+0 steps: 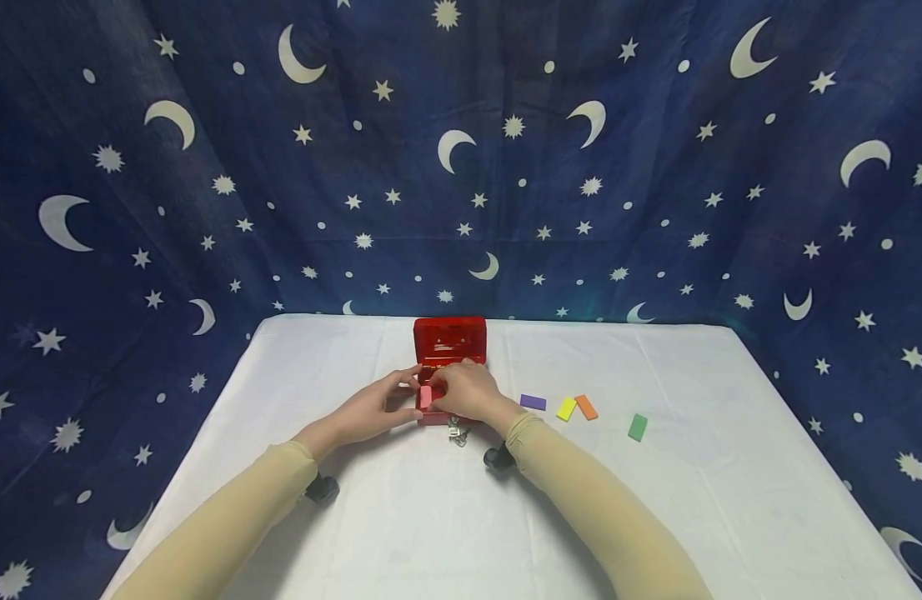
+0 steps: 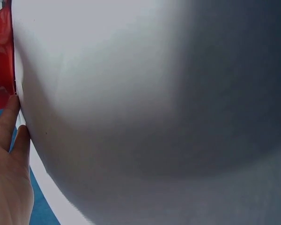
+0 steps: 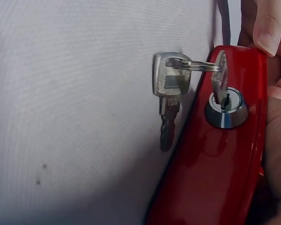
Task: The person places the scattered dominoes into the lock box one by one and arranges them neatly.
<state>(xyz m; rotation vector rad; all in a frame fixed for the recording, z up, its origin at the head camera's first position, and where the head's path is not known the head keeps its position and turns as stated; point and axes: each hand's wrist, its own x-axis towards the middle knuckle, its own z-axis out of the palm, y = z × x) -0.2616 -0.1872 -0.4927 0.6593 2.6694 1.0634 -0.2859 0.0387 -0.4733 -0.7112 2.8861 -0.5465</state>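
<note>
A small red metal cash box sits with its lid raised. Against its left side rests my left hand, thumb at the front corner and fingers farther back. Over the box, my right hand pinches a pink block between thumb and fingers at the left end of the interior. The right wrist view shows the box front, with one key in its round lock and another key hanging from the ring. Much of the interior is hidden behind my right hand.
To the right of the box lie a purple block, a yellow block, an orange block and a green block. All are on a white-covered table. A dark blue curtain with moons and stars hangs behind.
</note>
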